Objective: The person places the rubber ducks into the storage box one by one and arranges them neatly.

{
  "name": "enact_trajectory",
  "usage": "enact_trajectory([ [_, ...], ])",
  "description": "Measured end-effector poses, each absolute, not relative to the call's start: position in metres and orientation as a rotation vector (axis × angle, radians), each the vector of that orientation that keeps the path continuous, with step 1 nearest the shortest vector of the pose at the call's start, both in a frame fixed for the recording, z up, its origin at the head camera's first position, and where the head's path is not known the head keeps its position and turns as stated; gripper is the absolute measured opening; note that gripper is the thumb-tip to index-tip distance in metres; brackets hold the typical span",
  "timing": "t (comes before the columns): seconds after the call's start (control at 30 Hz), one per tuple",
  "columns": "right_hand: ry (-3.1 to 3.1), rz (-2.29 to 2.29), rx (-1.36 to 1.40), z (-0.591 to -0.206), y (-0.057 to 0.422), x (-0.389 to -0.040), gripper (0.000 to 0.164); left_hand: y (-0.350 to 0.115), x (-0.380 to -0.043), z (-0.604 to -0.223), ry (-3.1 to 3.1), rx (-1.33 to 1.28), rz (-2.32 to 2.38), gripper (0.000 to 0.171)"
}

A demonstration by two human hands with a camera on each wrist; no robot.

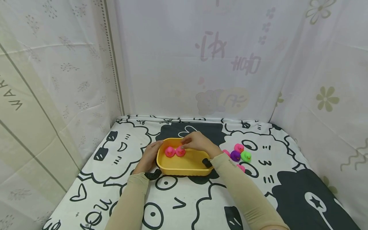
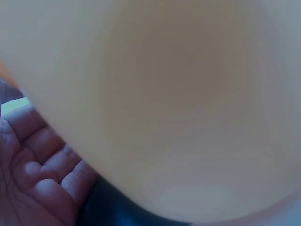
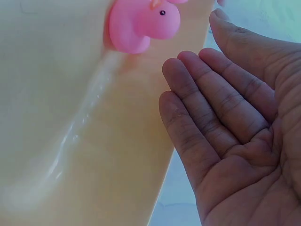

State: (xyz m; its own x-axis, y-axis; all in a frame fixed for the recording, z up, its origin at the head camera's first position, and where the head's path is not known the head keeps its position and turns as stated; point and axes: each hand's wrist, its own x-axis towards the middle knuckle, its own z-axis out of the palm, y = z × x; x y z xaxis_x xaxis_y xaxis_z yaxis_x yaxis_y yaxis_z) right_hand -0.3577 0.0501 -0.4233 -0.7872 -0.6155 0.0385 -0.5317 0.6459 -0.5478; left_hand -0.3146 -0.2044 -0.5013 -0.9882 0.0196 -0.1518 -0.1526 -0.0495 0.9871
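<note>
A yellow tray stands on the patterned cloth in front of me. Two pink rubber ducks sit side by side at its far left: a left duck and a right duck. My left hand holds the tray by its left end; in the left wrist view the tray wall hides most of its fingers. Over the tray's far side, my right hand has its fingertips beside the right duck. The right wrist view shows that hand's fingers extended, the palm bare, near a pink duck.
Right of the tray, partly behind my right forearm, lies a group of rubber ducks: a purple duck, a green duck and several pink ones, including a pink duck at the back. Patterned curtains enclose the back and sides.
</note>
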Motion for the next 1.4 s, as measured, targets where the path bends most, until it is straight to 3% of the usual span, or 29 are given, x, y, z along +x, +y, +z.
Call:
enact_trajectory([
  [0.83,2.727,-0.907,-0.850,-0.409,0.076,-0.360,0.037,-0.205,-0.314,-0.501,2.082,-0.163,2.170,0.061],
  [1.4,2.811,-1.131,-0.650,-0.398,0.159,-0.367,0.043,-0.204,-0.313,-0.500,2.111,-0.167,2.158,0.064],
])
